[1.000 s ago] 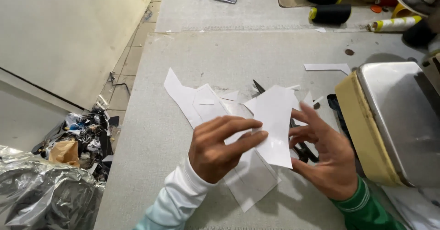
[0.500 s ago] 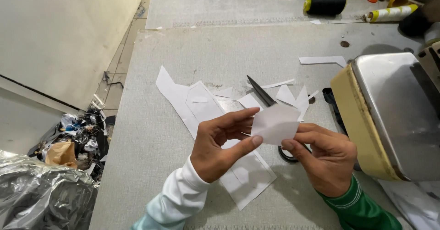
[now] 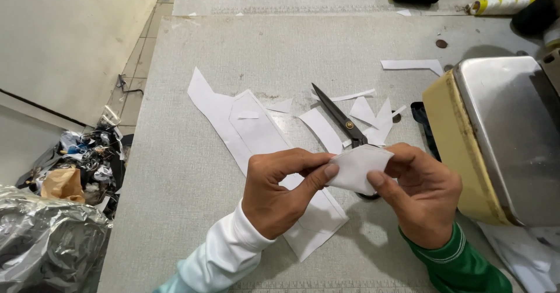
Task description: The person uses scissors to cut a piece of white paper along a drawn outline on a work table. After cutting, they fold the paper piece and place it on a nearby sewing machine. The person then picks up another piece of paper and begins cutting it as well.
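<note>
Head view: the left hand and the right hand both pinch one small folded white paper piece, held above the grey table. Left thumb and forefinger grip its near-left edge; right fingers clasp its right side. Black scissors lie on the table just beyond the paper piece, blades closed. A long white paper pattern lies left of the scissors. A metal-topped machine stands right of them.
</note>
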